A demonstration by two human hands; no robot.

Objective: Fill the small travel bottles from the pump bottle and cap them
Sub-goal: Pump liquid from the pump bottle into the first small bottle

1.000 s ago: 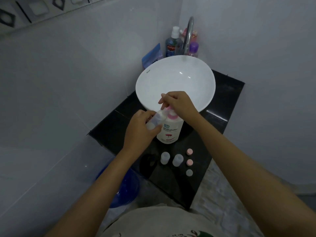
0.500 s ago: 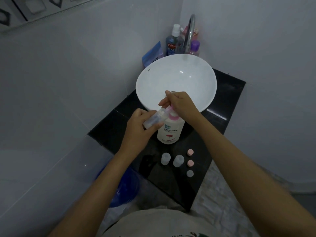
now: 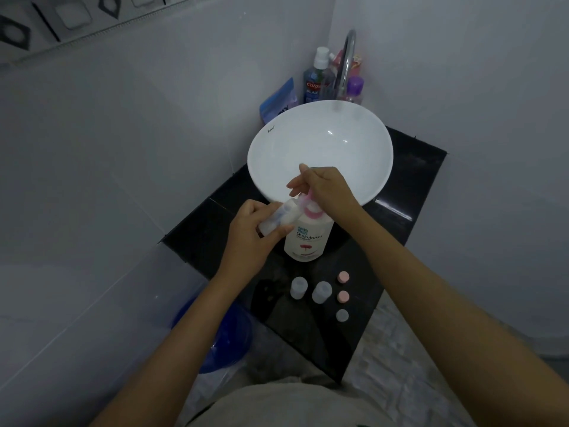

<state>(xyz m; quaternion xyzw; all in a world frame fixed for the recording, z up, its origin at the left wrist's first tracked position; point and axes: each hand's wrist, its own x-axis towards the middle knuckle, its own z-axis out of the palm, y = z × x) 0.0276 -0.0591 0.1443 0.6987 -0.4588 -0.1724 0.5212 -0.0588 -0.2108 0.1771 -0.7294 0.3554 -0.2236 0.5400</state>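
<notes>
A white pump bottle (image 3: 308, 238) with a pink pump stands on the black counter (image 3: 354, 328) in front of the basin. My right hand (image 3: 323, 189) rests on top of its pump head. My left hand (image 3: 252, 238) holds a small clear travel bottle (image 3: 66, 218) tilted, its mouth at the pink nozzle. Two more small clear bottles (image 3: 298, 288) (image 3: 321, 291) stand uncapped near the counter's front. Beside them lie two pink caps (image 3: 343, 277) (image 3: 343, 296) and one clear cap (image 3: 342, 315).
A white bowl basin (image 3: 320, 149) sits behind the pump bottle under a chrome tap (image 3: 346, 63). Toiletry bottles (image 3: 314, 78) crowd the back corner. A blue bucket (image 3: 221, 337) stands on the floor left of the counter. Walls close in left and right.
My right hand has lifted slightly on the pump head. The left hand keeps the small bottle at the nozzle, tilted a little more.
</notes>
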